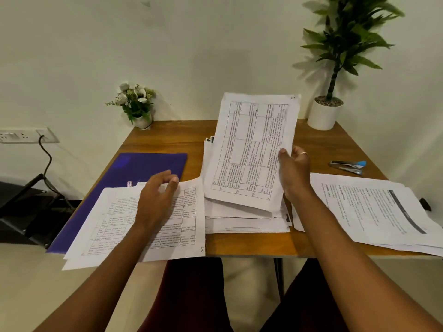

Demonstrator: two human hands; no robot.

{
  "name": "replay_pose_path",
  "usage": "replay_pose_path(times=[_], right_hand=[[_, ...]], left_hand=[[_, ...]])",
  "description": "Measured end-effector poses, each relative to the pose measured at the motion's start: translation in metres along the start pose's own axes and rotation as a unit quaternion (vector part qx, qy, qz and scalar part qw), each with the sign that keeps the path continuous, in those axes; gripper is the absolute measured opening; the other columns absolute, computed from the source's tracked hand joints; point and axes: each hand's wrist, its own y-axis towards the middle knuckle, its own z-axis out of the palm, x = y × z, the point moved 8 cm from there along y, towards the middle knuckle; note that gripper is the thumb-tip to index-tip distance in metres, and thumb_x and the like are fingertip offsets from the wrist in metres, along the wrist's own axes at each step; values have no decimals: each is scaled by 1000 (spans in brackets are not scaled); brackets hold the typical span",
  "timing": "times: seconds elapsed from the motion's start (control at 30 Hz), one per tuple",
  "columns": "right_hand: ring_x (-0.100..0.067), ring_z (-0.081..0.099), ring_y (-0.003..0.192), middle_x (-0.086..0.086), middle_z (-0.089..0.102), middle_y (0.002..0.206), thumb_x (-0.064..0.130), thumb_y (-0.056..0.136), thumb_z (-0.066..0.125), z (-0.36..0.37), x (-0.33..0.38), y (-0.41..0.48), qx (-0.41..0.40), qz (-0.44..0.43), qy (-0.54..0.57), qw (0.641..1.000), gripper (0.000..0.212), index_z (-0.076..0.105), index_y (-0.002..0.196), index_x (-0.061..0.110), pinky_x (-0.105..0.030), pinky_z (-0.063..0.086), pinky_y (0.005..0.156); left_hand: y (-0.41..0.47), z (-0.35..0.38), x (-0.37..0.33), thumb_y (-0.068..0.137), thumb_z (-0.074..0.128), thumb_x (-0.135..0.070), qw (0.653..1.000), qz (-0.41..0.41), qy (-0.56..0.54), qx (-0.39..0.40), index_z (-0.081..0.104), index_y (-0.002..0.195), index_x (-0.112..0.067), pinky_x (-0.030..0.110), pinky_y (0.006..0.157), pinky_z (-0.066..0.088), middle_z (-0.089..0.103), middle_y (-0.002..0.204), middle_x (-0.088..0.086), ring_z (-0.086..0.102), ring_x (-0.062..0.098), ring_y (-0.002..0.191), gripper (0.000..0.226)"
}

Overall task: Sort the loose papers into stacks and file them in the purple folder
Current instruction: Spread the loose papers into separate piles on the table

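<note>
so there's a messy middle pile point(244, 219) of papers on the wooden table point(249, 245), and i'll place everything off that. the right hand point(293, 171) is gripping a sheet point(251, 149) with a printed grid on it. the thumb is on the front near the sheet's right edge and the other fingers are behind, with a ring on one of them. the sheet is tilted up over the middle pile, its lower edge close to the pile, can't tell if it touches.

the left hand point(158, 195) is left of the pile, lying on the left stack point(148, 226). its fingers are loosely bent and relaxed, not clamped on anything as far as i can see. that stack has grid pages on top as well and hangs a bit over the near table edge.

the purple folder point(134, 171) is left of the middle pile too, closed and flat, with the left stack overlapping its near end.

just right of the pile is the right stack point(374, 212), text pages with a dark stripe on the top one. a stapler point(347, 167) with a blue end lies to the right of the pile, just behind that stack.

well behind the pile there's a small flower pot point(137, 109) off to the left and a tall plant point(324, 115) in a white pot to the right, both by the wall.
</note>
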Motion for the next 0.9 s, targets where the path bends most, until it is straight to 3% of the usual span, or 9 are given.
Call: replay_pose_path(times=[0.1,0.2,0.37,0.47,0.57,0.63,0.7,0.77,0.9], right_hand=[[-14,76,90,4,76,108,16,102,57,6,2,-3,2,12,54,998,19,62,120,19,-37,63,75],[-20,76,92,0,78,106,12,102,56,15,2,-6,15,26,89,996,19,65,117,18,-42,62,78],[-17,76,91,2,78,104,12,101,54,24,7,-18,0,13,89,996,16,64,109,22,-41,63,78],[-10,75,89,8,76,107,21,100,56,34,-3,-34,15,3,-2,1000,17,59,115,29,-34,63,73],[-4,74,80,8,73,109,25,100,59,45,-23,-55,29,28,-61,997,22,53,121,26,-31,63,67],[-1,73,76,7,72,108,19,99,62,57,-40,-70,74,68,-47,994,25,50,120,25,-31,63,64],[2,72,76,10,71,106,14,96,66,70,-53,-82,122,97,-45,987,35,48,124,25,-24,59,57],[-4,74,83,9,73,109,9,93,69,82,-60,-89,158,123,-13,980,44,49,130,24,-28,59,62],[-24,75,97,-2,77,110,20,95,68,92,-62,-84,164,172,98,966,37,55,130,21,-53,61,78]], left_hand=[[5,-5,-22,100,52,-50,998,-10,-69,6,68,121,-23,33,97,51,68,127,-4,61,9,115,38],[7,-1,-42,96,48,-58,973,-54,-210,78,71,110,-30,36,92,55,76,111,-5,70,14,106,39],[0,27,-45,101,35,-61,954,-125,-190,196,63,123,-33,49,95,56,71,124,-1,68,22,114,45],[-4,30,-39,92,16,-77,896,-178,-351,205,64,130,-28,56,97,53,68,129,11,67,30,118,78],[2,16,-31,87,26,-81,838,-218,-450,218,63,136,-18,57,101,50,66,132,16,64,36,121,87],[8,4,-30,96,43,-63,850,-212,-412,252,65,132,-18,51,96,54,68,129,15,67,34,115,63],[18,-11,-21,102,57,-30,907,-204,-274,245,64,132,-21,47,85,60,73,119,13,73,32,104,32],[30,-27,-9,99,62,-10,950,-188,-115,222,66,128,-26,43,76,63,77,107,4,76,26,92,33],[44,-41,6,97,61,-3,953,-139,34,268,72,111,-28,40,85,60,77,106,-1,75,19,94,30]])
